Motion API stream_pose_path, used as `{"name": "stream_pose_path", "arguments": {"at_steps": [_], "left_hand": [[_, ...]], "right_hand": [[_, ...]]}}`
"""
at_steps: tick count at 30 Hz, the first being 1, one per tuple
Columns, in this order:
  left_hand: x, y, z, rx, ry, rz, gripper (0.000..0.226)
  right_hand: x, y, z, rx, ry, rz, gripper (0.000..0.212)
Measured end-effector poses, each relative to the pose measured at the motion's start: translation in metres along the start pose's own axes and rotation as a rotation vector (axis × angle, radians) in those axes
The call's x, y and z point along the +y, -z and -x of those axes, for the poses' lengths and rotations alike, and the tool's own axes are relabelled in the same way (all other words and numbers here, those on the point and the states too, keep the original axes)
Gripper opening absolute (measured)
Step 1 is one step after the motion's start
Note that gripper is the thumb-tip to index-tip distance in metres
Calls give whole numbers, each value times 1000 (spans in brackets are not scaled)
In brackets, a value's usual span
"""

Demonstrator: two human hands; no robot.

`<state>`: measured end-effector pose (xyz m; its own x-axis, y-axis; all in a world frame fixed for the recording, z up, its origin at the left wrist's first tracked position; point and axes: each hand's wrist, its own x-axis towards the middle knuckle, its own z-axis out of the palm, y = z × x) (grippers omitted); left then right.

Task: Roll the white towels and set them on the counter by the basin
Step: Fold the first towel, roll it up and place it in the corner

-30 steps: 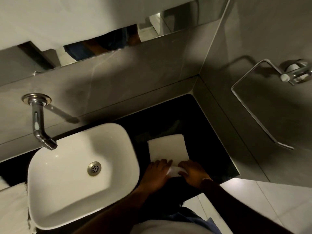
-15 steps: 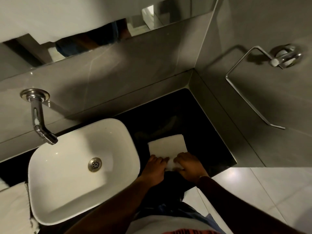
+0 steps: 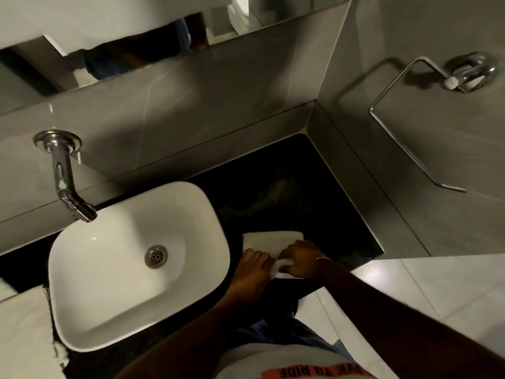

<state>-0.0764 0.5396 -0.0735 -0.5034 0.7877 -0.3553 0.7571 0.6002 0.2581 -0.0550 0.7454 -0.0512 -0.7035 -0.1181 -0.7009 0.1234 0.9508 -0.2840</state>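
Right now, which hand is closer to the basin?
Left. The left hand is on the white towel right beside the basin rim; the right hand is on the towel's far side, farther away.

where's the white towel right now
In the head view the white towel lies on the black counter, just right of the basin, its near end under the left hand and right hand.

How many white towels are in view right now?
2. One white towel lies on the black counter right of the basin, under both hands. White cloth at the lower left edge looks like another; more may be out of frame.
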Motion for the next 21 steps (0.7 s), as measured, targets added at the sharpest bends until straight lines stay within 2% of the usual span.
{"name": "stream_pose_path", "arguments": {"at_steps": [2,5,8,11,13,17,19,21], "left_hand": [[-3,5,-8,-37,11,-15,45],[-7,17,-23,-144,115,47,46],[-10,27,-38,-283,143,101,46],[-10,31,-42,-337,173,130,50],[-5,28,-34,-187,199,149,48],[13,8,3,269,373,276,34],[27,-6,16,385,531,620,17],[36,-13,18,347,728,1044,18]], "right_hand": [[-2,-7,2,107,1,75,46],[-1,-26,13,336,59,0,54],[3,-42,21,287,71,78,74],[1,-40,17,273,25,121,67],[-5,-29,11,283,-1,108,57],[-11,-14,-1,231,-117,-23,53],[-16,-14,-4,220,-145,-58,53],[-20,-17,-6,217,-171,-88,52]]}}
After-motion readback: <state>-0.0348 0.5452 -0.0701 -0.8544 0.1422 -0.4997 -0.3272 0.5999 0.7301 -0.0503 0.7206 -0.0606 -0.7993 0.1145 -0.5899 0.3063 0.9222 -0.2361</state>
